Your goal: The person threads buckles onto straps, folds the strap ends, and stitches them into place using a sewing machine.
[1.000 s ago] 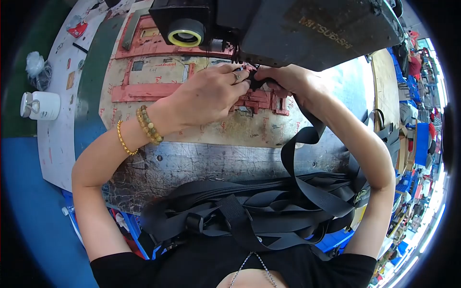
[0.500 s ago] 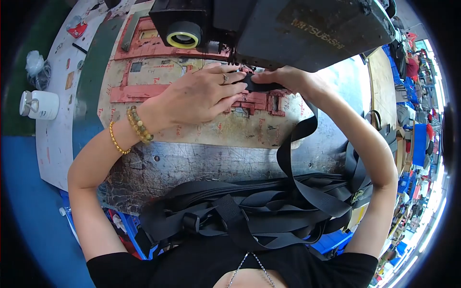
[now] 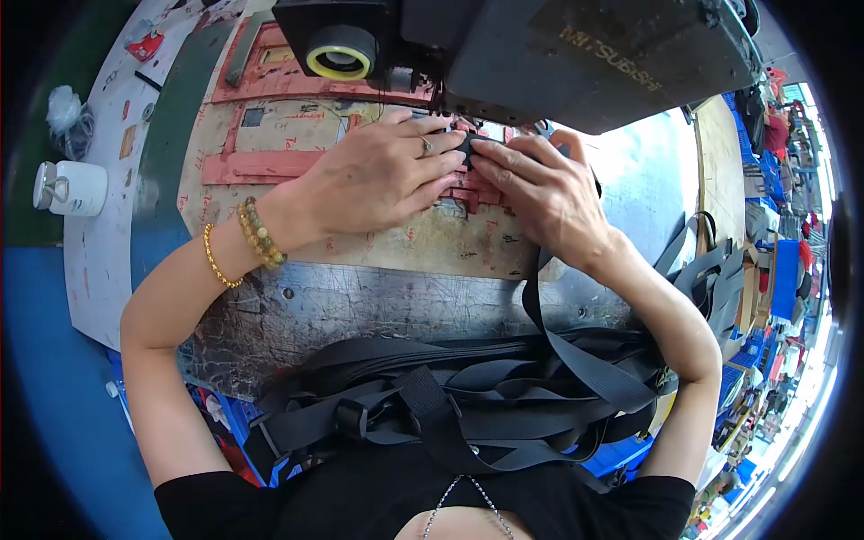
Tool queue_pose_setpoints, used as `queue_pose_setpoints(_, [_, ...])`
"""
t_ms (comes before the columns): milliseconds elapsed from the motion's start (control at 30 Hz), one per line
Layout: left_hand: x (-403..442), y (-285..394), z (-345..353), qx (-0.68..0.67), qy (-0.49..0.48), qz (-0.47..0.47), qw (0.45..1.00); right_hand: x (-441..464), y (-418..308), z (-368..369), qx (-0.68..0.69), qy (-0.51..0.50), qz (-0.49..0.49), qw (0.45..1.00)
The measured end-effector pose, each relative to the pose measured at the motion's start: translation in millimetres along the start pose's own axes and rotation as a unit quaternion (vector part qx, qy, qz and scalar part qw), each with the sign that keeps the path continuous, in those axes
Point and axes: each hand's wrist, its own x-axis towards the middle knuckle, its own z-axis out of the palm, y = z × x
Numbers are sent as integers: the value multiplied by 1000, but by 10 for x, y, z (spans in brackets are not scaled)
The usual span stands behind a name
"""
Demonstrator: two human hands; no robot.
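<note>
Left hand (image 3: 382, 175) laid palm down, fingers loosely outstretched, right hand (image 3: 553, 193) arched, its grip cannot be told, black strap (image 3: 467, 148) touched by fingertips under the machine (image 3: 576, 54), flat woven webbing (image 3: 513, 423) heaped by scratched metal (image 3: 396, 301)

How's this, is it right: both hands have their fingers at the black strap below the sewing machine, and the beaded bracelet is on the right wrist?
Not quite: the beaded bracelet is on the left wrist, as the head view shows. Both hands, left hand and right hand, do have their fingers at the black strap below the sewing machine.
</note>
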Motion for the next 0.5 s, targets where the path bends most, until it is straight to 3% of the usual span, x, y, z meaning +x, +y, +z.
queue_pose_setpoints(267, [1, -44, -38, 13, -23, 20, 999, -88, 116, 10, 42, -14, -16, 999])
queue_pose_setpoints(500, [37, -84, -34, -5, -39, -24, 999, -93, 263, 138, 83, 16, -5, 996])
